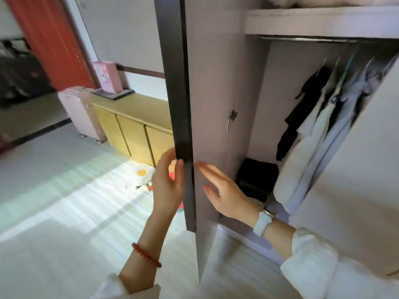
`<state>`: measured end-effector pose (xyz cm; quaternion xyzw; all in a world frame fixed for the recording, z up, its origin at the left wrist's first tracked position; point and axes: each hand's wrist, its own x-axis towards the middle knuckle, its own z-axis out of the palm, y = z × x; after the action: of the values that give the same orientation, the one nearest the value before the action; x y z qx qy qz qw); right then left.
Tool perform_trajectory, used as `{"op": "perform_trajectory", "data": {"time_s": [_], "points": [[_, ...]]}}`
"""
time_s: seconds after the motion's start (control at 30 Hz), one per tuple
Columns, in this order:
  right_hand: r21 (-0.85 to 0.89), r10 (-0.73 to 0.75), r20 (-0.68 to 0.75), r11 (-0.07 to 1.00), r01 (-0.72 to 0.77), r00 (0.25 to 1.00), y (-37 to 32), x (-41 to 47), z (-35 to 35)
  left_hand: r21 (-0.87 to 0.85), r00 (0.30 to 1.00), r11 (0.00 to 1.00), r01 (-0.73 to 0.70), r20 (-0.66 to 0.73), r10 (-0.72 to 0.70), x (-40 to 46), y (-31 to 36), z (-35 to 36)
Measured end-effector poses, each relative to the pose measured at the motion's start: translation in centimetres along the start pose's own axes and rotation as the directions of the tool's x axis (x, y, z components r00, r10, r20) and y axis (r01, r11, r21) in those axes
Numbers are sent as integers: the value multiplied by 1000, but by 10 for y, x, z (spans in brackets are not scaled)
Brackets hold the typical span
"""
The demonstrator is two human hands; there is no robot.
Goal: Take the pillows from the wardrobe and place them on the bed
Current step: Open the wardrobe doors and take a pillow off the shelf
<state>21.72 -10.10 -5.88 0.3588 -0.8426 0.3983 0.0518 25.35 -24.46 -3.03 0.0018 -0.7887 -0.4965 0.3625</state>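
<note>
From where I stand, the wardrobe door [207, 83] runs down the centre of the frame, swung open edge-on. The left hand [168, 186] curls around its dark outer edge, fingers [179, 171] wrapped onto it in a loose hold. The right hand [224, 193] lies flat and spread against the pale inner face, grasping nothing.

What looks like a pillow [313, 1], a pale, soft mass, sits on the top shelf [323, 20] at the upper right of the frame, mostly cut off, so I cannot be sure how many there are. The bed is not in sight.

The risks, as I judge them: the door could swing back while both arms go up, catching an elbow. The shelf is high, so a pillow dragged off by one corner might tumble down onto the hanging clothes [319, 130] at right or knock the hangers off the rail [302, 38]. The floor [54, 201] at lower left carries small colourful toys [142, 175] just beyond the door, which are easy to step on when turning away with a bulky load blocking the view.
</note>
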Motion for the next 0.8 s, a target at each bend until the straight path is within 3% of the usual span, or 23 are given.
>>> {"op": "perform_trajectory", "data": {"time_s": [0.17,0.27,0.33,0.43,0.53,0.63,0.8], "points": [[-37,-4,88,999,7,996,-7,33,17,108,986,989,102,-139,-87,15,-16,-17],[-28,16,41,999,-15,999,-6,36,13,263,954,961,89,-300,-7,3,-15,-9],[-36,33,-5,999,-33,999,1,30,1,294,953,955,35,-298,57,-14,-13,7],[-82,90,-71,992,-95,993,24,8,-29,296,992,952,-80,-67,104,-38,-10,43],[-137,199,-150,966,-220,968,58,-27,-69,254,988,964,-73,149,36,-43,-5,92],[-180,302,-290,915,-361,908,89,-63,-118,214,954,972,-95,300,27,-28,12,154],[-258,336,-525,813,-522,782,124,-103,-225,64,834,949,-308,499,237,14,73,276]]}}
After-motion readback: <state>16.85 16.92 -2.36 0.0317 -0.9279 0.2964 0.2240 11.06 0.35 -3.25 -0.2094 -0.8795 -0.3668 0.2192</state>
